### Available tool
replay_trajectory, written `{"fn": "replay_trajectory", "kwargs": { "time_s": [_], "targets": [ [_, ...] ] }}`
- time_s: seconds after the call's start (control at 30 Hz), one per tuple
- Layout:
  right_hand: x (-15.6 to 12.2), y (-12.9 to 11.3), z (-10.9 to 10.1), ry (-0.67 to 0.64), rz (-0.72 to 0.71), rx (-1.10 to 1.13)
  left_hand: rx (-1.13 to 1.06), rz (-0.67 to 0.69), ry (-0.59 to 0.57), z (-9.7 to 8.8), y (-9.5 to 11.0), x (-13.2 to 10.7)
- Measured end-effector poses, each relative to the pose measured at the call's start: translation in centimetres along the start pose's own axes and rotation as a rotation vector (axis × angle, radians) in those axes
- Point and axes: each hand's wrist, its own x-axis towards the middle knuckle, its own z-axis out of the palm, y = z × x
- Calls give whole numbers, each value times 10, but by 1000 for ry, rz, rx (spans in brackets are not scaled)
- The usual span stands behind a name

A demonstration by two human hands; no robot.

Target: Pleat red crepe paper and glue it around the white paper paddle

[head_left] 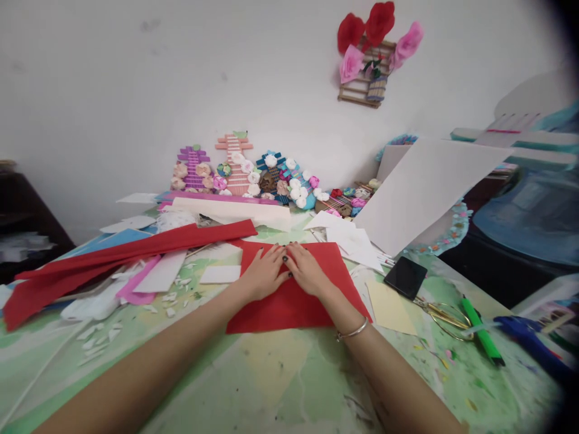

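A red sheet (289, 313), paper or thin felt by its look, lies flat on the table in front of me. Both hands rest on its upper half, fingertips close together near the far edge. My left hand (266, 272) lies flat with fingers stretched out. Beside it my right hand (306, 268) is also flat, its fingers extended and touching the sheet; a silver bracelet is on that wrist. Neither hand grips anything. A long folded red strip (149, 248) reaches from the left to the sheet's far left corner.
Scissors (447, 319), a black phone-like slab (406, 277), a green marker (483, 331) and a blue glue gun (534, 340) lie at right. White scraps (97, 343) and a white card (220, 275) are at left. Craft flowers (244, 172) stand along the wall.
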Motion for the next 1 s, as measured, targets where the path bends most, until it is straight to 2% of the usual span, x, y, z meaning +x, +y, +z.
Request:
{"fn": "replay_trajectory", "kwargs": {
  "time_s": [0.07,0.17,0.4,0.6,0.77,0.83,0.93,1.0],
  "targets": [
    [-3,7,5,-118,40,22,53,-19,-86,7,-1,4],
    [-11,23,4,-234,106,4,56,-58,-111,14,-8,0],
    [-17,43,-2,-275,237,-48,36,-134,-84,18,-16,-7],
    [-20,49,-8,-172,292,-118,98,-221,-43,10,-21,-7],
    [-1,47,-22,-33,275,-131,100,-279,167,-3,-49,6],
    [10,43,-25,-3,238,-103,32,-406,204,-9,-64,14],
    [27,37,-24,22,205,-36,-44,-684,196,-14,-82,26],
    [37,35,-20,46,201,9,-70,-780,177,-13,-89,31]
  ]
}}
